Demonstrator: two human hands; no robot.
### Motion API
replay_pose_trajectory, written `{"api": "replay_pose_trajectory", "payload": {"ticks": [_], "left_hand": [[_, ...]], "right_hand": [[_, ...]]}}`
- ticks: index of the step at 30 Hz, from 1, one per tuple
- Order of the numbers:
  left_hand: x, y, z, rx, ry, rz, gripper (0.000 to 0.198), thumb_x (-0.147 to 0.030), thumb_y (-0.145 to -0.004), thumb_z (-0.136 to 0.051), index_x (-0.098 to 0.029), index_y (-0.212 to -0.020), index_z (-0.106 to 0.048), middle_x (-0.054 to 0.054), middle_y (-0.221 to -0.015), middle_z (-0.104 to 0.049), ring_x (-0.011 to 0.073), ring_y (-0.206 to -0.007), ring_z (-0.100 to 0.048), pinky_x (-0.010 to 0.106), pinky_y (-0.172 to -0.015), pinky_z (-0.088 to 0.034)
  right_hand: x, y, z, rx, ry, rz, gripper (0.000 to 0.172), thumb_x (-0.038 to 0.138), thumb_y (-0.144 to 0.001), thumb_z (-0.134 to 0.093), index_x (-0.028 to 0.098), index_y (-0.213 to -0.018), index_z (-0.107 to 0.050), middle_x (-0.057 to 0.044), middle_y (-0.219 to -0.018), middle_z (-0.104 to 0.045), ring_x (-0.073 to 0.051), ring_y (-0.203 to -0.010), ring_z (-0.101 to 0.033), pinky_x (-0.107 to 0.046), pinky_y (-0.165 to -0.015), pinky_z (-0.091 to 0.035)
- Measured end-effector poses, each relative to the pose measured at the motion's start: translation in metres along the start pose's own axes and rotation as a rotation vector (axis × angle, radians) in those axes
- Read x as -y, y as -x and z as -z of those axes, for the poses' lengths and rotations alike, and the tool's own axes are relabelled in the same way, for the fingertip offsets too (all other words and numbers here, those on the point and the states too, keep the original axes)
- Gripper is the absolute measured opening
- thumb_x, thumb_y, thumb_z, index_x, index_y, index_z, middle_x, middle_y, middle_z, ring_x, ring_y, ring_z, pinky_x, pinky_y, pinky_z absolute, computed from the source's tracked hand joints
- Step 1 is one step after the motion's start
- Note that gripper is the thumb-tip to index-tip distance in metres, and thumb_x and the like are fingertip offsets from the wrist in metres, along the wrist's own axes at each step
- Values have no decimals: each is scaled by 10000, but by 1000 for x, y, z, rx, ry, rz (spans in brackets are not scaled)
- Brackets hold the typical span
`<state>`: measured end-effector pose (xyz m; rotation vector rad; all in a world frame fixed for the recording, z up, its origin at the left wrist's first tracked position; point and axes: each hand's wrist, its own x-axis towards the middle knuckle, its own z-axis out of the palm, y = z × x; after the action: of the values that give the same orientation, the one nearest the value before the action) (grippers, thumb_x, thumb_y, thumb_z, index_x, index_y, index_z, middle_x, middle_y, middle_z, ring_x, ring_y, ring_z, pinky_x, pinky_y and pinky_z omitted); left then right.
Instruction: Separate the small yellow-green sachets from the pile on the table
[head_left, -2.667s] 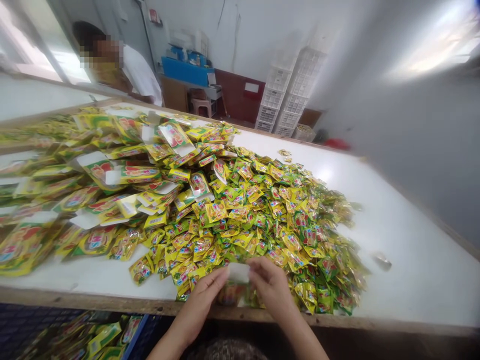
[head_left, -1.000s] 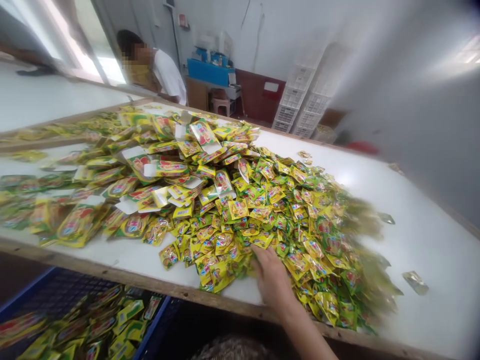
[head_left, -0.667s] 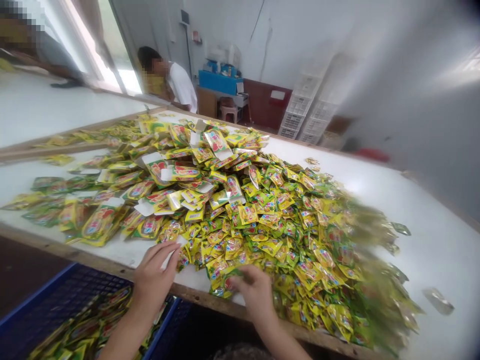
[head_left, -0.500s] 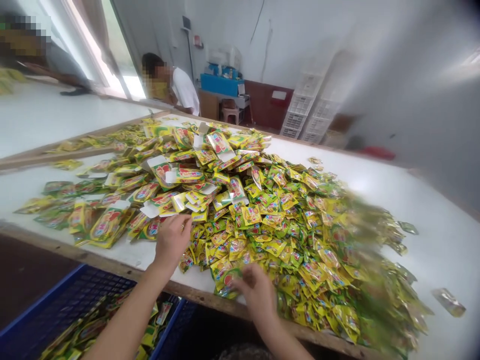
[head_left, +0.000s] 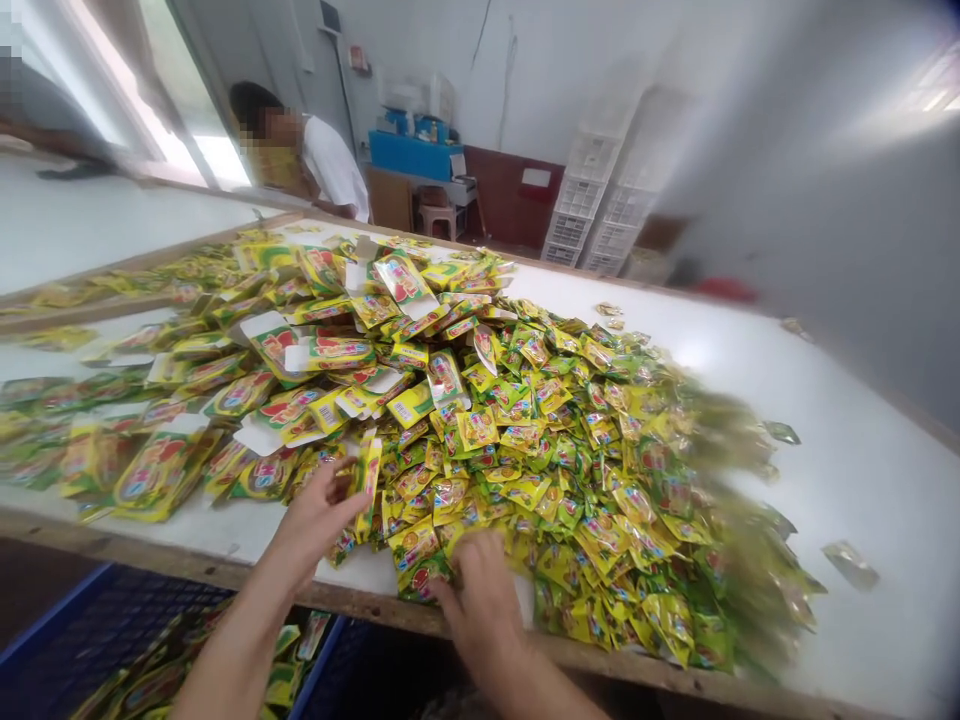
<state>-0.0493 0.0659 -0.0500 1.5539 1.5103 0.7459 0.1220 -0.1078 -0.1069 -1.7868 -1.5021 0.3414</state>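
Observation:
A big heap of small yellow-green sachets (head_left: 570, 450) lies on a white table (head_left: 847, 470). Flat printed cartons (head_left: 315, 350) lie mixed in on its left side. My left hand (head_left: 319, 515) is at the heap's near left edge, fingers pinched on a flat yellow carton (head_left: 367, 475) held upright. My right hand (head_left: 484, 600) rests on the sachets at the near edge, fingers curled down over them. Whether they grip any sachet is hidden.
A blue crate (head_left: 90, 640) with filled packs stands below the table's wooden front edge (head_left: 150, 560). A person in a white shirt (head_left: 315, 160) stands at the far left. White stacked crates (head_left: 600, 200) and a blue box stand by the back wall. One stray sachet (head_left: 847, 565) lies at the right.
My left hand came up from the crate side to the heap and took hold of a flat carton. My right hand stayed on the near sachets, shifting slightly left.

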Motion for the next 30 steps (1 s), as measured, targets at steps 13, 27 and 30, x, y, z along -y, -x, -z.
{"api": "replay_pose_trajectory", "payload": {"ticks": [13, 27, 30], "left_hand": [[-12, 55, -44, 216, 328, 59, 483, -381, -652, -829, -191, -1069, -676, 58, -1027, -758, 269, -953, -686, 358, -873, -535], [-22, 103, -151, 637, 460, -100, 421, -461, -841, -624, -235, -1196, -652, 60, -1232, -689, 288, -1178, -595, 418, -1026, -447], [-16, 102, -154, 623, 436, -132, 414, -425, -876, -588, -244, -1247, -625, 67, -1283, -658, 289, -1241, -549, 439, -1063, -411]], "right_hand": [[-10, -55, 62, -327, -434, -181, 223, 315, -885, -628, 203, -1076, -598, -24, -853, -657, -163, -724, -616, -267, -673, -502], [-38, -36, 113, -229, -160, 129, 221, 189, -906, -558, 236, -1114, -611, -63, -999, -685, -214, -943, -633, -358, -844, -518], [-47, -34, 112, -113, -82, 134, 227, 163, -889, -556, 223, -1103, -600, -63, -975, -672, -215, -925, -609, -350, -834, -498]]}}
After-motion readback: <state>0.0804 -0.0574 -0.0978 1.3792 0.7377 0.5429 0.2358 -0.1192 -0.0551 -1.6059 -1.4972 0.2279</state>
